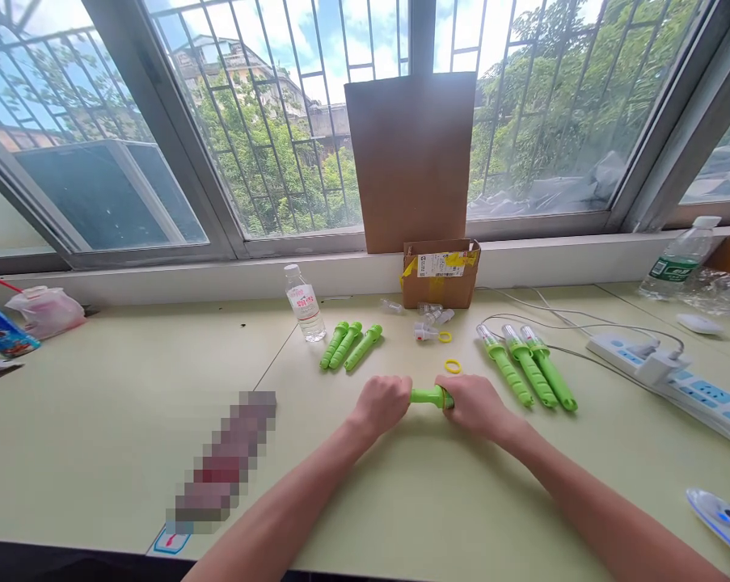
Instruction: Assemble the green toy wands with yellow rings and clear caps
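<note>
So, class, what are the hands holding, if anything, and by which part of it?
A slender, bright-green plastic tube: the left hand grips its left portion, the right hand its right portion beside the wider collar.

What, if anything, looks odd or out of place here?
Mainly the pixelated patch on the table, left of the left hand: it hides whatever lies there. Also, a tall brown panel stands behind the cardboard box, blocking part of the window. No spill or clear damage shows.
</note>
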Available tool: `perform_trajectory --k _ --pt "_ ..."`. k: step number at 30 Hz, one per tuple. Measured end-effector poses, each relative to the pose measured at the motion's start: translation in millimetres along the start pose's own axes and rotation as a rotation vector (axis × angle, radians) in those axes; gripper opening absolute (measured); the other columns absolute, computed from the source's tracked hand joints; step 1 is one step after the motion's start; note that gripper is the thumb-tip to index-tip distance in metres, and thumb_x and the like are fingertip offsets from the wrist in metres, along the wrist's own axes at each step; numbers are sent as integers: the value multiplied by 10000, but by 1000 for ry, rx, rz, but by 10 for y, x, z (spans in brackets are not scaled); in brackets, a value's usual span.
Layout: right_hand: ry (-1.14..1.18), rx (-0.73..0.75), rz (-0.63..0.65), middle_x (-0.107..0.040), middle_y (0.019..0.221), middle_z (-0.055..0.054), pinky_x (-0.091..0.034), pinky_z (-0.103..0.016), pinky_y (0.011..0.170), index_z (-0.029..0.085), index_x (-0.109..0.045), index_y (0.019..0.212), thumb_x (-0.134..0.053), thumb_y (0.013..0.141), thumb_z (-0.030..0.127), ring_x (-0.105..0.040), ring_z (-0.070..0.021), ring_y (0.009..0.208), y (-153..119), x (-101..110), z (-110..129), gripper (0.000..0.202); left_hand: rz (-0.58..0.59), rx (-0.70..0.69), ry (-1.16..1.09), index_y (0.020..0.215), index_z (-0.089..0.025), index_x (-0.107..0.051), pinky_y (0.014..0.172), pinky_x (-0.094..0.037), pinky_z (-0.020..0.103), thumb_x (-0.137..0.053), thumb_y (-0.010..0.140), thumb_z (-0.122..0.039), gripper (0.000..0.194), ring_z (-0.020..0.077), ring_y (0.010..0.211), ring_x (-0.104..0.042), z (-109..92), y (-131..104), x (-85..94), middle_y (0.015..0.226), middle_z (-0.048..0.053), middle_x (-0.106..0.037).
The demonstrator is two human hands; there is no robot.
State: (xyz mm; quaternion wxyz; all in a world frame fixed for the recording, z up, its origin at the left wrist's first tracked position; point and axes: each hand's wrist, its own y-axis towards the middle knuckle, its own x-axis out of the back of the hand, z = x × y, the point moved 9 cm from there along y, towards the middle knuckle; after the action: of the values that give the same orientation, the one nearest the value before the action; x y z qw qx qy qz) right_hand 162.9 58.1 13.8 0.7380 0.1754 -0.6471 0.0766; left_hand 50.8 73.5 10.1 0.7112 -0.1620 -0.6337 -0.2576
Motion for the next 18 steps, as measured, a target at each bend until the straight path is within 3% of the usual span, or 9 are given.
perform_trajectory --k 4,8,10,13,18 --pt "-124 97 -177 -600 679 -5 -133 -296 536 192 -533 731 -501 717 73 -447 -128 572 -3 76 116 124 53 -8 -231 668 -171 -520 510 -291 246 -502 695 -209 50 150 551 -497 68 -48 43 588 11 -529" --pt "-306 250 -449 -583 664 -18 -160 -307 574 191 -582 796 -449 817 36 -432 -143 610 -75 254 310 205 280 -16 -674 582 -173 -435 458 -222 232 -493 687 -265 151 85 482 -351 96 -140 -38 524 -47 -370" --pt "-349 291 -540 -577 660 -14 -168 -308 586 199 -590 856 -430 854 43 -425 -146 614 -122 321 359 223 360 -11 -755 574 -172 -430 448 -215 231 -491 693 -280 172 76 463 -310 67 -168 -98 511 -54 -333" --pt "-326 263 -495 -579 667 -19 -164 -308 583 195 -578 816 -451 836 44 -433 -149 625 -104 315 325 199 231 62 -562 574 -172 -469 459 -228 237 -484 675 -220 113 88 471 -348 122 -113 -88 513 -40 -397" --pt "-152 99 -219 -597 684 -4 -144 -291 549 198 -529 741 -505 705 35 -460 -137 602 -27 147 147 168 105 62 -165 710 -172 -568 524 -328 261 -460 751 -228 128 173 567 -548 79 -48 -63 633 50 -590"
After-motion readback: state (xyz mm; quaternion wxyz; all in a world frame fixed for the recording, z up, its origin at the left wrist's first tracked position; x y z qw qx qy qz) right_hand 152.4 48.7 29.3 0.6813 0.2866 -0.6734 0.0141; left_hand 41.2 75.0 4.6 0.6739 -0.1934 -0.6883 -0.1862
